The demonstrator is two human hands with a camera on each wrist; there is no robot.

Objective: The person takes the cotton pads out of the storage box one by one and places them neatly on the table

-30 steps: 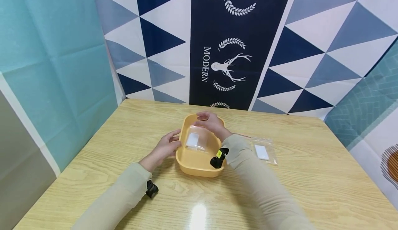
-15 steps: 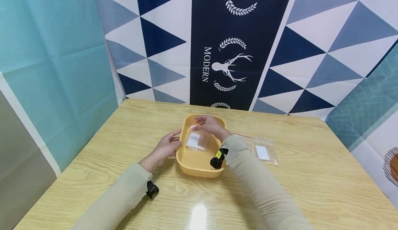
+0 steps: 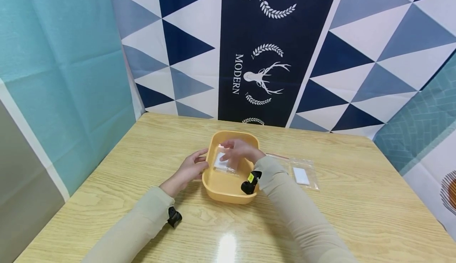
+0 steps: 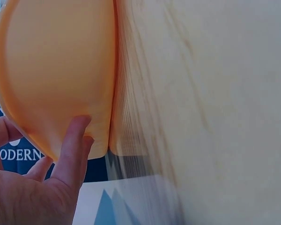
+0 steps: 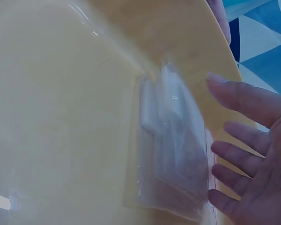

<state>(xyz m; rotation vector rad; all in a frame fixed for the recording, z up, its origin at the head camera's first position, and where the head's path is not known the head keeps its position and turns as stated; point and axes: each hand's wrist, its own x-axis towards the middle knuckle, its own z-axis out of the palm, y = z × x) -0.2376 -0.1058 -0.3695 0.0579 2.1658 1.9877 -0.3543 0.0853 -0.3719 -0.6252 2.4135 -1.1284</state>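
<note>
Backdrop (image 3: 263, 37): "MODERN" | left hand (image 3: 189, 169) holds basin (image 3: 229, 188) | right hand (image 3: 240, 150) beside bags (image 5: 171, 150)

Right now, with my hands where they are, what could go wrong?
The clear bags in the basin seem to overlap, so your right hand might catch more than one. Your left hand is at one side only, so pressing down could shift the basin. Your right sleeve lies near the other bag on the table and could brush it.

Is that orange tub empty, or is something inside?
Not empty: at least one clear bag, with something white in it, lies in the tub near the right hand.
</note>
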